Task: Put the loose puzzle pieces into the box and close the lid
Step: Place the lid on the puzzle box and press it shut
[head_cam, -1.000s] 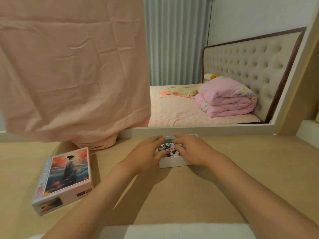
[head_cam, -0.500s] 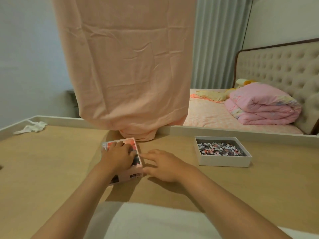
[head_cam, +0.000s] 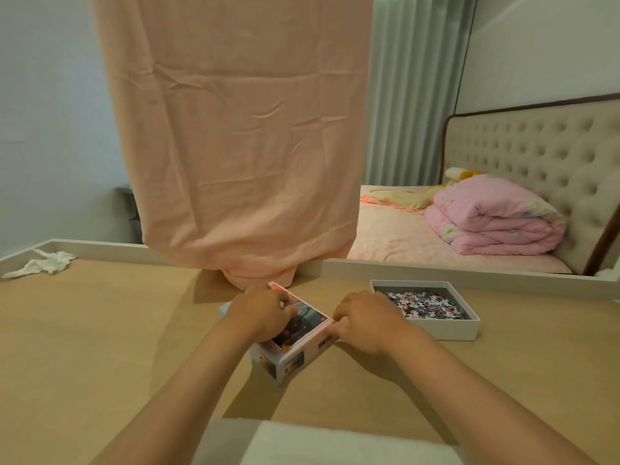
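Both hands have left the box point(head_cam: 459, 330): my left hand point(head_cam: 265, 313) curls over the lid point(head_cam: 303, 333), my right hand point(head_cam: 365, 322) pinches its edge, tipping it up. The box, pieces point(head_cam: 422, 303) inside, waits open just right of my right hand.

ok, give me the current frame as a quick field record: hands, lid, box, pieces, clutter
left hand: grips the lid, fingers curled over its picture face
right hand: holds the lid's right edge
lid: tilted, off the box, to the left of it
box: open on the table, apart from the lid
puzzle pieces: heaped inside the box
clutter: white cloth at the table's far left corner; peach sheet hanging behind the lid
task state: lid not yet on the box
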Action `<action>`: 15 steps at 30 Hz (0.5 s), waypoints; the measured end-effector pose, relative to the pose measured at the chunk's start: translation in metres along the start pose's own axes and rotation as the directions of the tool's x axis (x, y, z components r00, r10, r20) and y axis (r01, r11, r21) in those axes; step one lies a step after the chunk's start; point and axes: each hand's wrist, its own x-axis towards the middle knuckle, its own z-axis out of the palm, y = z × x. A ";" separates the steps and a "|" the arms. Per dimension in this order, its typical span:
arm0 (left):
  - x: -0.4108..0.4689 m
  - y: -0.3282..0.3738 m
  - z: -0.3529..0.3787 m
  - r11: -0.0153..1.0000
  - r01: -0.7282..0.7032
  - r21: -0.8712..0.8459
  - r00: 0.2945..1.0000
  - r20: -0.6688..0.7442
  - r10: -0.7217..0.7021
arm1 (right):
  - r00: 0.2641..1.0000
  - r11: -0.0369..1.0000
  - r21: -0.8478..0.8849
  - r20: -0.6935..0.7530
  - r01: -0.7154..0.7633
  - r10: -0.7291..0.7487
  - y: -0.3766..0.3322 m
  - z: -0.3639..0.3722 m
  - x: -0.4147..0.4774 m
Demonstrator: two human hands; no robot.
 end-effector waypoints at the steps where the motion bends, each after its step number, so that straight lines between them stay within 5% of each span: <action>1: 0.003 0.001 -0.001 1.000 -0.005 -0.001 1.000 -0.011 0.005 | 0.999 0.999 0.031 0.003 -0.036 0.036 0.006 0.000 -0.003; 5: 0.016 -0.005 -0.001 0.996 0.062 0.062 0.997 -0.050 -0.059 | 0.992 0.931 0.343 0.015 -0.122 0.125 0.000 0.005 -0.013; 8: 0.021 -0.010 0.005 0.986 0.161 0.041 0.985 0.061 -0.163 | 0.985 0.824 0.542 0.133 -0.166 0.111 -0.020 0.011 -0.015; 12: 0.022 -0.015 0.013 0.984 0.175 -0.040 0.983 0.061 -0.173 | 0.965 0.782 0.585 0.251 -0.213 0.074 -0.037 0.018 -0.014; 15: 0.020 -0.020 0.008 0.978 0.188 -0.094 0.981 -0.037 -0.192 | 0.984 0.759 0.628 0.150 -0.172 0.099 -0.033 0.017 -0.011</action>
